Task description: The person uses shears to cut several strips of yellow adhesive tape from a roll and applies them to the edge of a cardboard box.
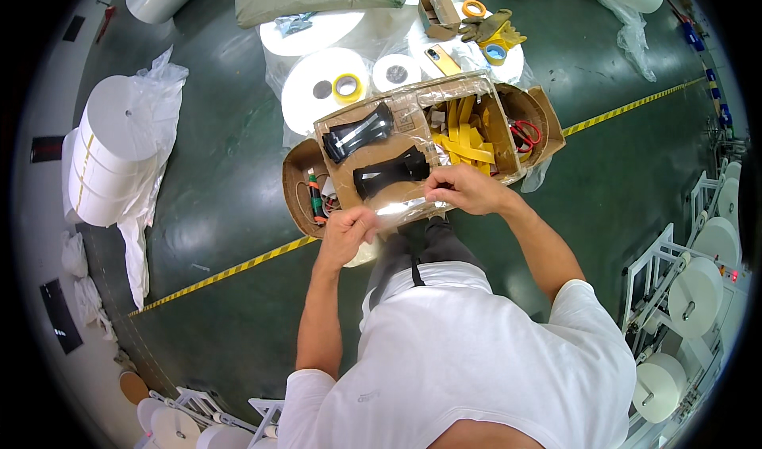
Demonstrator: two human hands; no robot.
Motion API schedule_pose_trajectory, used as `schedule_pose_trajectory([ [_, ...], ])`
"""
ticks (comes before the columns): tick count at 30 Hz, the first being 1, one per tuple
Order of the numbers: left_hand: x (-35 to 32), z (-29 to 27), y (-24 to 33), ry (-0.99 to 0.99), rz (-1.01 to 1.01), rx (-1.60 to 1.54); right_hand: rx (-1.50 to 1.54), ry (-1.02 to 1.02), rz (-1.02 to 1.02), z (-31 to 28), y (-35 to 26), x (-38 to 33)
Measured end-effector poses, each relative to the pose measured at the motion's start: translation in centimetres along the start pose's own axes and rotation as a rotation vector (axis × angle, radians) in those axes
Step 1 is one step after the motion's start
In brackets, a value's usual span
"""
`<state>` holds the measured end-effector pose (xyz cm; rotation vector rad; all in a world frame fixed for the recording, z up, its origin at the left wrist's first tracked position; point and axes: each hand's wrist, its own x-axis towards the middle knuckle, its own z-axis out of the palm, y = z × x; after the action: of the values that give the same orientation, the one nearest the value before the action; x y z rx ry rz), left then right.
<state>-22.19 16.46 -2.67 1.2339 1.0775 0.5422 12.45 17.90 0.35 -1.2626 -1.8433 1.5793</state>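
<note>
At the near edge of a tape-covered cardboard box (336, 181), my left hand (349, 231) is closed, with the fingers drawn together. My right hand (468, 188) is closed too, its thumb and forefinger pinched beside a bundle of black strips (390, 173). A shiny clear patch lies between my hands; I cannot tell whether it is film in my fingers or tape on the box. A second black bundle (357, 133), gathered at its middle, lies farther back on the cardboard. Yellow strips (464, 141) fill the compartment at the right.
Red-handled scissors (525, 134) sit in the right side pocket, a green-and-black tool (316, 198) in the left. White rolls (300, 104) behind carry yellow tape (347, 88), a phone (443, 60) and gloves (494, 30). A wrapped roll (115, 151) stands left; machines with reels (695, 298) line the right.
</note>
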Motion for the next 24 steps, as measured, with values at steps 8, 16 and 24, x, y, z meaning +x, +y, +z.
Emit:
schedule_pose_trajectory([
  [8,-0.5,4.3,1.4,0.074,-0.078,-0.309,0.098,-0.189,-0.035,-0.7,1.0,-0.1],
  [16,3.7,2.8,-1.8,0.261,0.088,0.09,-0.051,0.164,0.012,1.7,1.4,4.0],
  [24,5.6,2.1,-1.7,0.31,-0.061,0.056,-0.34,0.347,0.057,3.9,3.0,6.6],
])
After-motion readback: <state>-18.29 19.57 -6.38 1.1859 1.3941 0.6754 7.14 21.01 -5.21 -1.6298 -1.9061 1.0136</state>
